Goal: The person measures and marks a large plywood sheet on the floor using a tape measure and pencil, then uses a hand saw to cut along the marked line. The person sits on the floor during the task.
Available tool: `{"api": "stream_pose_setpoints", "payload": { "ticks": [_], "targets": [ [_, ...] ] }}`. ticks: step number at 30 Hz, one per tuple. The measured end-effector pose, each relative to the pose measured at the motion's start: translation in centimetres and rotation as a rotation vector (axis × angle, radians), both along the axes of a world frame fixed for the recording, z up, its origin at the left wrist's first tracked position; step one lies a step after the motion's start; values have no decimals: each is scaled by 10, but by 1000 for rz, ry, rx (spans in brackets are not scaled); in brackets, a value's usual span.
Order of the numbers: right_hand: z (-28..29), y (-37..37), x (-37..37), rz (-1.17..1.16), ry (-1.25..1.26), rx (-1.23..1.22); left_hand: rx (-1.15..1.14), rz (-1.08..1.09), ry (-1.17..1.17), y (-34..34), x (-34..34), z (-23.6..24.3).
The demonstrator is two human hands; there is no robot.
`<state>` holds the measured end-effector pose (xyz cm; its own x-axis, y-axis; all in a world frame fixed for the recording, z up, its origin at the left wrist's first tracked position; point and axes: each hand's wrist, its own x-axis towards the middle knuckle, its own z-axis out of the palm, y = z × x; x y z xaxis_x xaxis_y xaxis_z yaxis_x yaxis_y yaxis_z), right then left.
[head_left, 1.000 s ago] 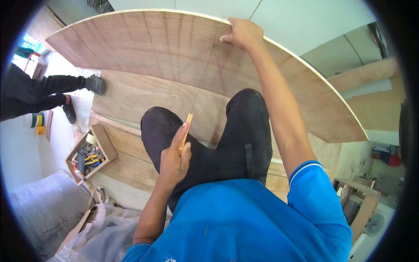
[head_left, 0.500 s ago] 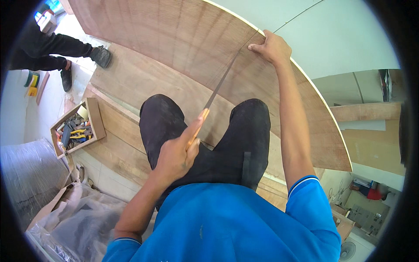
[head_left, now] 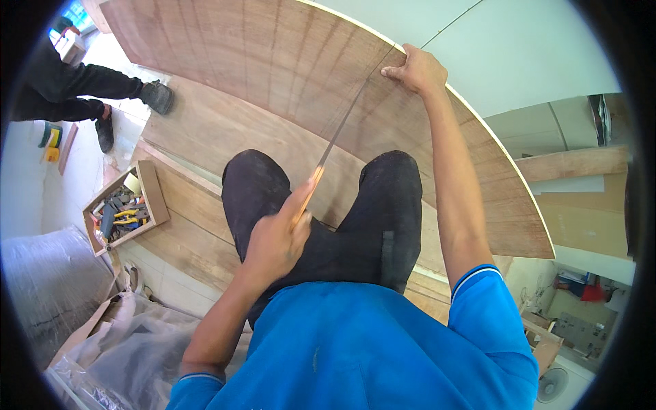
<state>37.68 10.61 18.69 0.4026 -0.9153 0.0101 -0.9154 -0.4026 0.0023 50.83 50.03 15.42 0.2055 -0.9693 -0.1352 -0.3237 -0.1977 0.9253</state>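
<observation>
My left hand (head_left: 277, 239) is closed around the wooden handle of a handsaw (head_left: 339, 130). The narrow blade points up and to the right, and its far part lies at a thin line across an upright brown plywood board (head_left: 287, 61). On the board's far top edge, just right of that line, rests my right hand (head_left: 420, 72). Its thumb is on the near face, and its fingers curl over the edge, partly hidden. Both my knees are bent, close to the board.
Boards lie flat below, including a plywood sheet (head_left: 225, 119). At left stands a wooden toolbox (head_left: 157, 191) with pliers and other tools. Plastic sheeting (head_left: 147, 335) is heaped lower left. Another person's shoe (head_left: 157, 97) rests on the sheet's far left end.
My left hand still grips the saw, shifted only slightly along its line. My right hand keeps its place on the board's edge. The whole view has turned and shifted a little.
</observation>
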Motion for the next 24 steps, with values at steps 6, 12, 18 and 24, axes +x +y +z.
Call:
{"api": "stream_pose_setpoints", "payload": {
  "ticks": [6, 12, 18, 24],
  "targets": [
    [2, 15, 23, 58, 1, -54, -101, 54, -85, -157, -3, -71],
    [4, 7, 8, 36, 9, -4, -236, 3, -16, -112, -6, -60],
    [6, 8, 4, 39, -2, 18, -58, -19, -61, -20, 6, -24],
    [9, 18, 19, 73, 2, 13, 59, 24, -101, -213, -3, -13]
  ]
}}
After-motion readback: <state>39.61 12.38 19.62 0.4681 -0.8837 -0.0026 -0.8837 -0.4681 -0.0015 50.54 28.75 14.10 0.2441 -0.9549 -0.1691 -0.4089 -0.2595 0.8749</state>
